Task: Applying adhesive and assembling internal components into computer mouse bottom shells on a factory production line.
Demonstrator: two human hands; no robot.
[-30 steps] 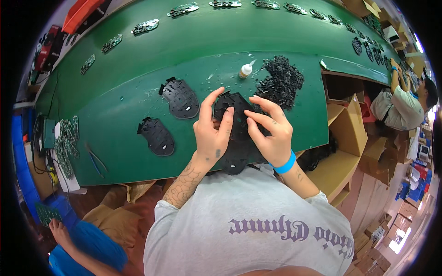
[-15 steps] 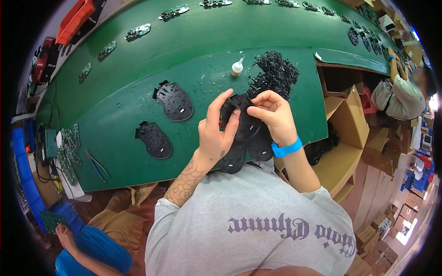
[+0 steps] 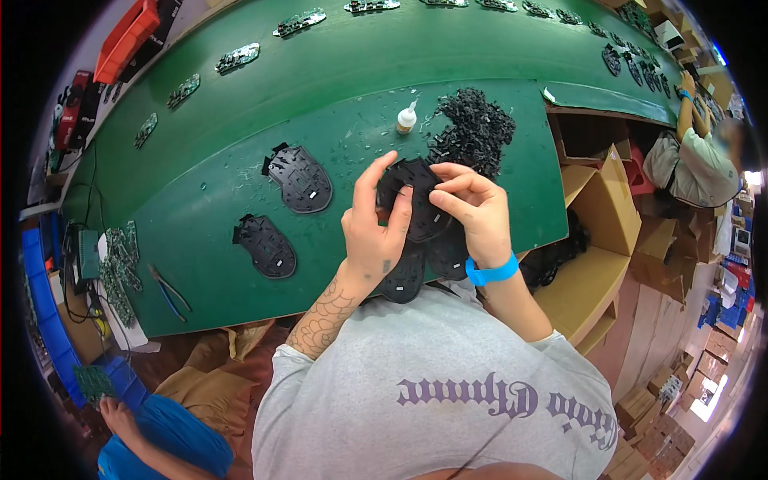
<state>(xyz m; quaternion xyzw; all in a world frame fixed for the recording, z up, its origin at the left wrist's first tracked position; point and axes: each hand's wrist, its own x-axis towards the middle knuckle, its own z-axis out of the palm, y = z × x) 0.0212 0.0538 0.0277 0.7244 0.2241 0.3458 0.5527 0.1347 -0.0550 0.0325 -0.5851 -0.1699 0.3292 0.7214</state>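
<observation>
Between my hands is a black plastic mouse base (image 3: 424, 210), raised over the near edge of the green table. My left hand (image 3: 376, 212) grips its left side with thumb and fingers. At its upper right edge, the thumb and fingers of my right hand (image 3: 476, 204) are pinched together; whether a small part sits between them is hidden. Beneath it, two more mouse bases (image 3: 404, 276) lie near my shirt, partly covered. Another pair, an upper mouse base (image 3: 300, 180) and a lower mouse base (image 3: 266, 246), rests to the left.
A heap of small black parts (image 3: 472, 132) lies beyond my hands, beside a white dropper bottle (image 3: 406, 120). Pliers (image 3: 170, 294) and circuit boards (image 3: 120, 264) are at the left. Circuit boards line the far belt (image 3: 304, 48). An open cardboard box (image 3: 596, 248) stands right. Two co-workers are nearby.
My right hand's fingers have shifted slightly along the upper right edge of the held mouse base. The left hand keeps its grip.
</observation>
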